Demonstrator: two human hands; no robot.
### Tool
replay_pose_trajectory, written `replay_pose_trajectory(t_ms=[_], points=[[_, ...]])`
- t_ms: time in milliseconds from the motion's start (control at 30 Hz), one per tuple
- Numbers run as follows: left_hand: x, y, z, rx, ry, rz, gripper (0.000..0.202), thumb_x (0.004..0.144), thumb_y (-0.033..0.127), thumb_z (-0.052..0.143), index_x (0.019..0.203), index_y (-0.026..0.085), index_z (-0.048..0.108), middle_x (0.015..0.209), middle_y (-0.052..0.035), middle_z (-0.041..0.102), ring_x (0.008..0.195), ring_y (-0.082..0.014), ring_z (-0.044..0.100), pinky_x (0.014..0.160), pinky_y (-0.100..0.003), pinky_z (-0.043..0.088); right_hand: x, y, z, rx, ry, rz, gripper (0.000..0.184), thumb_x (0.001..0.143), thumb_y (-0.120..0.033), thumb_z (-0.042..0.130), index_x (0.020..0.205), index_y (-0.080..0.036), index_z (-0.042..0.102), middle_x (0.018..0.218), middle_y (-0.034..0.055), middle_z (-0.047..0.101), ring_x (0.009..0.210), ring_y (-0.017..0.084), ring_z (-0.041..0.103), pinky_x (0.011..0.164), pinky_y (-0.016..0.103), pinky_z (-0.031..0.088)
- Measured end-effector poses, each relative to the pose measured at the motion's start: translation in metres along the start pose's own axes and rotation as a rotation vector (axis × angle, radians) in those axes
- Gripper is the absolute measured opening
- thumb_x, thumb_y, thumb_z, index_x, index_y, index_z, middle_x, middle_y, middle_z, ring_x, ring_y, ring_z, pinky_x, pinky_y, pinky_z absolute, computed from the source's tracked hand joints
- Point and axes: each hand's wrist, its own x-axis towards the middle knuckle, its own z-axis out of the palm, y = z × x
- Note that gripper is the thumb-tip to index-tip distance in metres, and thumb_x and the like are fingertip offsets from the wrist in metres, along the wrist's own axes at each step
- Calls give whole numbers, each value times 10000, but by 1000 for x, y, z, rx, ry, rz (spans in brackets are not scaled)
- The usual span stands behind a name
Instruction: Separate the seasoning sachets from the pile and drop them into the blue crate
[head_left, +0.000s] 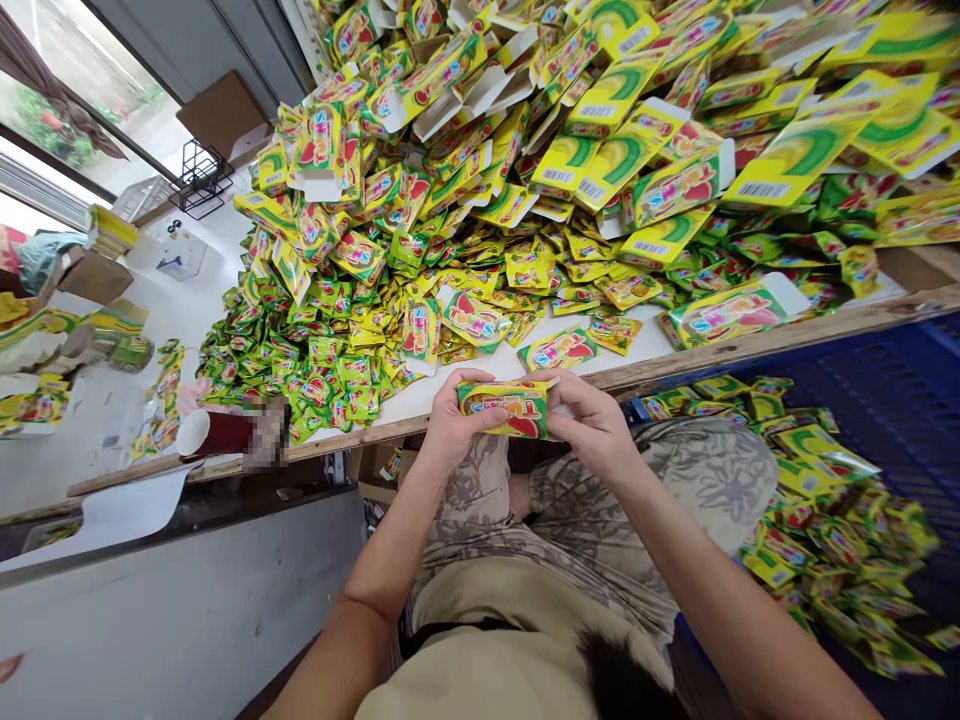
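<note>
A printed carton [529, 405] is held above the lap, just in front of the near edge of the table [825, 327]. Handling of this carton is judged to be midway: it is not yet set down, and whether it is filled cannot be told. Beyond it, loose sachets [352, 375] and heaped cartons [622, 150], several with flaps open, are seen in quantity, so much appears to be left; packs [825, 540] are already gathered in the blue crate [892, 400]. The carton's left end is clasped by the left hand [448, 425], thumb laid across the face; its right end is pinched by the closed fingertips of the right hand [596, 420]. Both forearms are extended forward, converging.
</note>
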Motion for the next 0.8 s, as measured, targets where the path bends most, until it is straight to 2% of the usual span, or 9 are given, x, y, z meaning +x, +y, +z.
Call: replay_pose_trajectory(t_ms=[100,233,400,533,600,733,800], points=[[1,1,0,-8,17,2,579,483,304,920,930,196,567,779,27,653,672,-123,625,632,-244,502,0,3,0,55,5,65,195,760,-282,612,598,-215,524,887,40,681,856,220,618,786,341,478],[-2,-1,-1,38,24,33,564,526,322,904,959,201,564,835,15,656,727,-130,637,681,-251,509,0,13,1,-10,-31,165,189,724,-353,699,617,-220,617,650,-4,620,653,179,570,647,300,468],[-8,-7,4,96,19,100,531,580,341,879,981,204,558,910,-5,648,801,-133,637,725,-243,515,3,20,1,-33,-132,193,187,724,-383,720,615,-231,710,648,-13,674,689,213,629,734,343,512],[-11,-4,4,170,30,84,507,620,364,853,992,203,549,892,3,630,779,-128,622,711,-239,501,9,4,-8,-204,-201,149,251,757,-392,660,599,-201,696,654,4,673,674,197,615,659,294,482],[-12,5,2,291,-28,72,464,649,356,834,993,195,568,912,-6,634,804,-133,615,730,-238,487,13,-7,-14,-309,-254,93,249,779,-347,612,597,-187,670,632,10,646,635,168,578,589,254,435],[-12,27,-2,624,-275,60,378,692,336,797,989,179,624,935,-16,656,861,-151,596,785,-249,454,23,-27,-21,-476,-443,-30,217,747,-184,546,531,-188,562,512,-13,520,523,119,471,513,232,344],[-7,33,-3,662,-289,52,358,694,346,788,964,175,625,859,3,647,777,-136,578,719,-240,441,27,-31,-19,-423,-435,-48,172,769,-176,534,611,-191,601,569,-4,557,552,127,506,534,238,382]])
